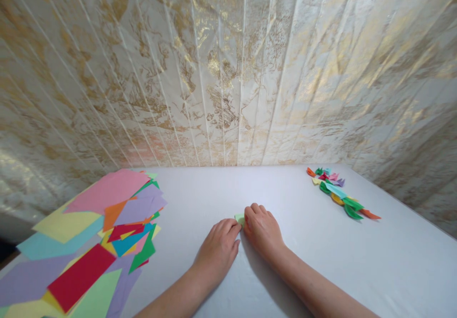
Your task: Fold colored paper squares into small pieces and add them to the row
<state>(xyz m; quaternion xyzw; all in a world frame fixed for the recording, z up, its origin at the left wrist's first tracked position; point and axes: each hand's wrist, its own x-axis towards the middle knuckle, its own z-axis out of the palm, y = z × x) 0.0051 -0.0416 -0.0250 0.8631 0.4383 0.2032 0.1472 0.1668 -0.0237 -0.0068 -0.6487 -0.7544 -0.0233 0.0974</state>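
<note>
A small light green piece of paper [239,218] lies on the white table [200,194] near the middle, mostly covered by fingers. My left hand [220,244] has its fingers together on the paper's left and near side. Against its right side is my right hand [262,227], with its fingers curled in and pressed down on the paper. The two hands nearly touch at the fingertips. How the paper is folded under them is hidden.
Many coloured paper sheets, among them a pink one [110,189] and a red one [82,277], overlap on the left. Several small folded paper pieces [335,190] lie at the back right. A gold-patterned curtain [221,70] hangs behind the table.
</note>
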